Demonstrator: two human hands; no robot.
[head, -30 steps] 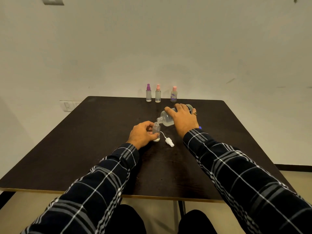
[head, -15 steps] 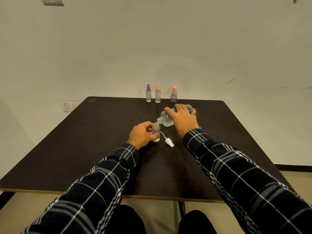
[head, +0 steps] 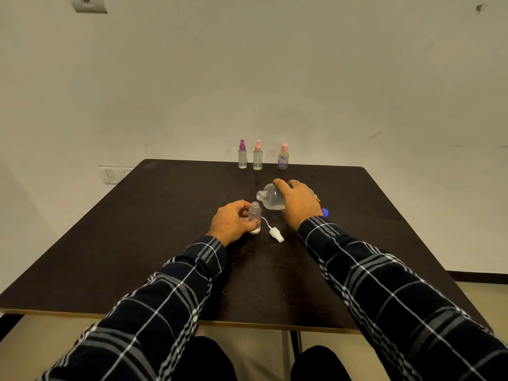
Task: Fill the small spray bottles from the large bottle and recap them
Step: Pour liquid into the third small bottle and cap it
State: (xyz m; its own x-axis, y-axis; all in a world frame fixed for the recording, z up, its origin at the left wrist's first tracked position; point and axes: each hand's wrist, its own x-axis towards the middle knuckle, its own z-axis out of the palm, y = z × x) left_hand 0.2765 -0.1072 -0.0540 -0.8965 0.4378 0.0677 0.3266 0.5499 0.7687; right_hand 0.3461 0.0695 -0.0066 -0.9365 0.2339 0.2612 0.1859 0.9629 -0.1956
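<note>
Grips the uncapped small spray bottle (head: 255,215) upright on the dark table (head: 137,229) with the left hand (head: 230,220), fingers curled round its body. Holds the large bottle (head: 270,199) tipped sideways in the right hand (head: 298,200), fingers wrapped over it, mouth just above and beyond the small one's open neck, not touching. Shows the white spray cap (head: 276,234) lying just right of the left-hand grip, a blue cap (head: 325,212) beside the right wrist, three capped bottles (head: 257,155) well beyond both hands.
</note>
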